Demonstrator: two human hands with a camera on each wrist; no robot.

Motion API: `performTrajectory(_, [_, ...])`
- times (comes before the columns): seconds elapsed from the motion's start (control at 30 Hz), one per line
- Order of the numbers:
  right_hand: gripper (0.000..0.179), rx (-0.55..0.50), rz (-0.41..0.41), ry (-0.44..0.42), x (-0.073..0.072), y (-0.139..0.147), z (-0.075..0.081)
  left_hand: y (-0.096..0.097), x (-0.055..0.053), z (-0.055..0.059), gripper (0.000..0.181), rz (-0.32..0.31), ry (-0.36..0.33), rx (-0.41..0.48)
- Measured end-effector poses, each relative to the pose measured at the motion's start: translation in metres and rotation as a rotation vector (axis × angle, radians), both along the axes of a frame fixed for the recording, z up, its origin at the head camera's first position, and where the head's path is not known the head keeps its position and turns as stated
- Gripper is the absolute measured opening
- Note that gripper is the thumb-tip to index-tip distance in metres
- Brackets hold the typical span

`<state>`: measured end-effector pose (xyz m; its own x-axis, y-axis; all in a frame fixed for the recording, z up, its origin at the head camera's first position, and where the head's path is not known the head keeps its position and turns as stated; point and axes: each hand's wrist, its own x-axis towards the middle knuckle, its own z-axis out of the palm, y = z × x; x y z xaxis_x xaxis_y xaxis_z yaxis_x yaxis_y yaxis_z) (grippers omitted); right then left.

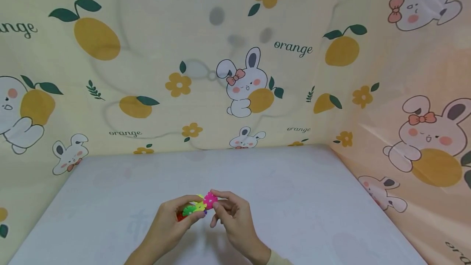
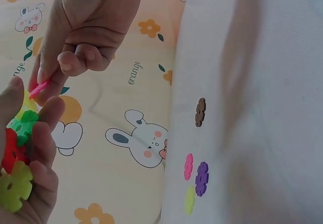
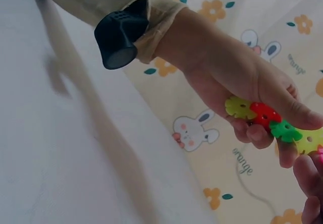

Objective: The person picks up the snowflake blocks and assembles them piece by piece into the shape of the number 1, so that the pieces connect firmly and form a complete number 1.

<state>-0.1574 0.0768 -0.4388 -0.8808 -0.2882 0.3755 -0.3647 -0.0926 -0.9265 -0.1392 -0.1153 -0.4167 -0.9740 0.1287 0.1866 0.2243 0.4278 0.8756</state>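
1. L hand (image 1: pixel 163 222) is curled round a short chain (image 3: pixel 285 131) of flat, flower-shaped plastic discs, thumb one side, fingers the other. Order from palm out: yellow-green disc (image 3: pixel 239 107), red disc (image 3: pixel 264 114), green disc (image 1: pixel 189 210), yellow disc (image 1: pixel 200 206).
2. R hand (image 1: pixel 237 220) pinches a bright pink, flower-shaped plastic disc (image 1: pixel 210 200) btwn thumb & forefinger; its other fingers are bent, w/ nothing seen in them.
3. Key relation: pink disc sits btwn the hands, at the chain's R end, right by the yellow disc. Chain's long axis runs L to R, rising a bit toward R hand in head view. R hand is nearer that end; L hand has the rest.
4. Can't tell if pink & yellow slots are locked or just touching.
5. Lying loose on the white table (image 1: pixel 294 220), apart from both hands, per L wrist view: brown flower disc (image 2: pixel 200 112), small pink flower disc (image 2: pixel 189 166), purple flower disc (image 2: pixel 202 179), pale yellow flower disc (image 2: pixel 190 200).
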Motion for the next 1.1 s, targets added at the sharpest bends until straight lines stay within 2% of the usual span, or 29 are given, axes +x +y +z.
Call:
performTrajectory(0.33, [0.024, 0.034, -0.046, 0.085, 0.001, -0.004, -0.004, 0.002, 0.0, -0.004, 0.029, -0.02, 0.07, 0.008])
performTrajectory(0.47, [0.023, 0.03, -0.021, 0.122, 0.0, -0.003, -0.005, 0.002, -0.001, -0.004, 0.03, -0.022, 0.047, 0.008])
performTrajectory(0.6, [0.025, 0.056, 0.048, 0.152, -0.006, 0.0, -0.003, 0.001, -0.002, -0.005, 0.027, -0.055, 0.013, 0.012])
performTrajectory(0.7, [0.028, 0.091, 0.106, 0.099, -0.011, 0.003, 0.001, 0.002, -0.003, -0.006, 0.024, -0.083, 0.027, -0.011])
performTrajectory(0.83, [0.031, 0.109, 0.17, -0.012, -0.016, 0.007, 0.006, 0.002, -0.003, -0.006, 0.021, -0.101, 0.051, -0.044])
performTrajectory(1.1, [0.035, 0.127, 0.238, -0.15, -0.021, 0.008, 0.006, 0.0, -0.004, -0.009, 0.026, -0.122, 0.035, -0.082])
